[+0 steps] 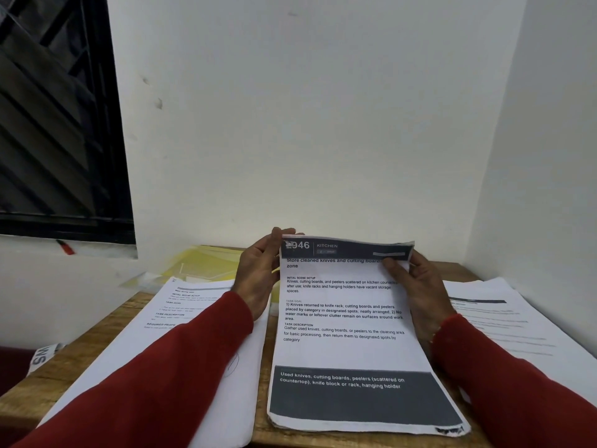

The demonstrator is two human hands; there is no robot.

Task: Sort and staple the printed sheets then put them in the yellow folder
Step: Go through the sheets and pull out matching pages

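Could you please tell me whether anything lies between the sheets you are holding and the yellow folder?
Partly: the left hand gripping the held sheets covers the yellow folder, and a left paper stack overlaps its near edge. Nothing else visible blocks it.

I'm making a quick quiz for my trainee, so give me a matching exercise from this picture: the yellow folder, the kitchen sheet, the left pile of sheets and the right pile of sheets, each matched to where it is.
Things:
1. yellow folder
2. kitchen sheet
3. left pile of sheets
4. right pile of sheets

Places:
A. held at its top corners by the left hand and right hand
B. on the table under the right sleeve
C. at the far edge of the table, near the wall
D. on the table under the left sleeve

Pairs: 1-C, 2-A, 3-D, 4-B
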